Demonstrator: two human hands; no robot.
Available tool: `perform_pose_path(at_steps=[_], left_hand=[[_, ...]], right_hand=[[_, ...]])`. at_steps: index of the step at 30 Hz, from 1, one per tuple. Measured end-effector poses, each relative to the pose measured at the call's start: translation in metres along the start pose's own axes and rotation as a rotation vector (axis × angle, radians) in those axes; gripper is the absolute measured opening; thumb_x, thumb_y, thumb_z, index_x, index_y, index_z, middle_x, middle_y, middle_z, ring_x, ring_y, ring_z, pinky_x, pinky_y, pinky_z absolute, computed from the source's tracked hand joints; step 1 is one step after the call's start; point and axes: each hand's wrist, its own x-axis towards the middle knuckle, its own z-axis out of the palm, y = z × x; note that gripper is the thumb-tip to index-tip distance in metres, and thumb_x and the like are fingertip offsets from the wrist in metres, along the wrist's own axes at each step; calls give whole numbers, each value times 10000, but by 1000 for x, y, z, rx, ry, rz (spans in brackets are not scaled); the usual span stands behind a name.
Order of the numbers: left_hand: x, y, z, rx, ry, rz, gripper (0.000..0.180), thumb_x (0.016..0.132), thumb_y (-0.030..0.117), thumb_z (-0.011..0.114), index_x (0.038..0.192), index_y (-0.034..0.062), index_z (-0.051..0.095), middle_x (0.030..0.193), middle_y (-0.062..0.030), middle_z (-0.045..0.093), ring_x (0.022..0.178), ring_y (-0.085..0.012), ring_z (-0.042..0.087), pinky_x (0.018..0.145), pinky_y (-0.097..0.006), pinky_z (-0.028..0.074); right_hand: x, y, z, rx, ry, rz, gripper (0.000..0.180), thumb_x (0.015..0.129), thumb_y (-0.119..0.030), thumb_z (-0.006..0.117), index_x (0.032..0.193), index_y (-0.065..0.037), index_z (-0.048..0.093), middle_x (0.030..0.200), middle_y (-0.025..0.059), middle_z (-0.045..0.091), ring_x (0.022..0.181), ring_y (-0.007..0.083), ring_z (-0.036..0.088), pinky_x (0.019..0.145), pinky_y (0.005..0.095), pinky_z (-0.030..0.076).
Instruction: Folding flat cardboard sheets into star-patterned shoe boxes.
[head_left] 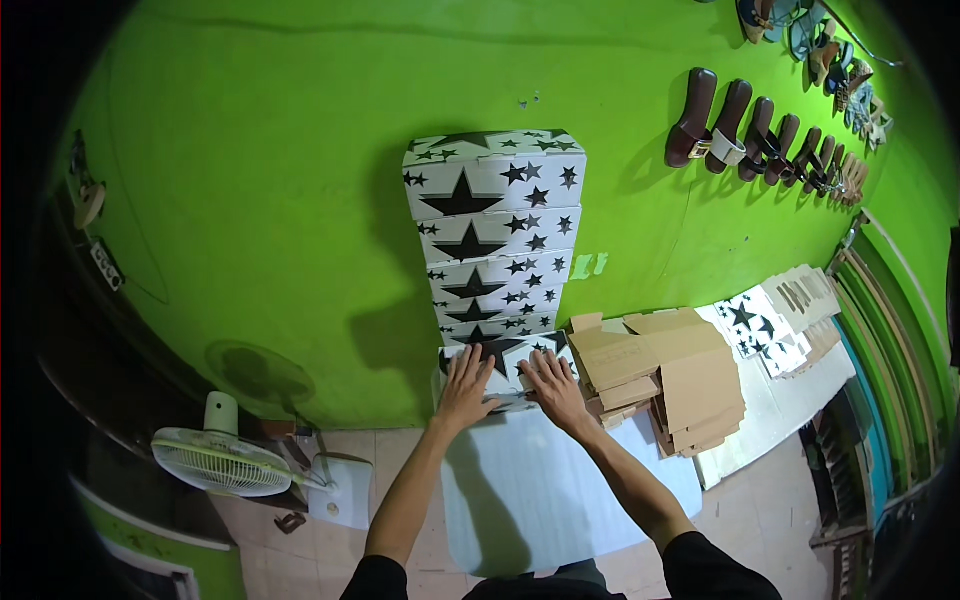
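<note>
Left fingers point(473, 366) and right fingers point(544, 370) rest on a starred box point(510, 370).

White boxes point(500, 268) bear black and grey stars point(470, 242); the wall point(280, 180) is green.

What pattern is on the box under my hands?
The box has black stars on white, clearest in head view.

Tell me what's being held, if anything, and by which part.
Nothing looks held: the left hand and right hand rest spread on the nearest star-printed box.
</note>
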Motion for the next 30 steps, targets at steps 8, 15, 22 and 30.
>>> perform_pose_path(at_steps=[8,15,22,30], left_hand=[[-4,-1,17,79,195,-17,755,863,316,743,1497,58,424,1570,-214,358,1459,-380,331,1187,-514,277],[11,-13,20,33,158,-33,716,877,303,728,1490,66,446,1576,-205,362,1467,-357,331,1200,-493,259],[20,-15,22,16,154,-33,687,895,297,706,1491,69,452,1582,-195,361,1470,-350,331,1203,-490,253],[30,-16,25,41,171,-21,701,874,295,728,1483,74,460,1572,-194,378,1461,-344,350,1206,-482,250]], right_hand=[[17,3,20,-54,33,-6,780,902,-267,687,1567,-144,298,1605,199,295,1477,413,288,1185,559,251],[32,12,30,-23,31,17,795,895,-283,699,1569,-152,299,1609,202,289,1480,418,281,1182,560,254],[37,18,32,-51,36,21,802,878,-295,715,1561,-151,319,1600,198,310,1475,410,294,1178,551,266],[40,21,28,-64,66,36,790,873,-285,715,1552,-137,338,1601,187,316,1481,397,290,1177,550,264]])
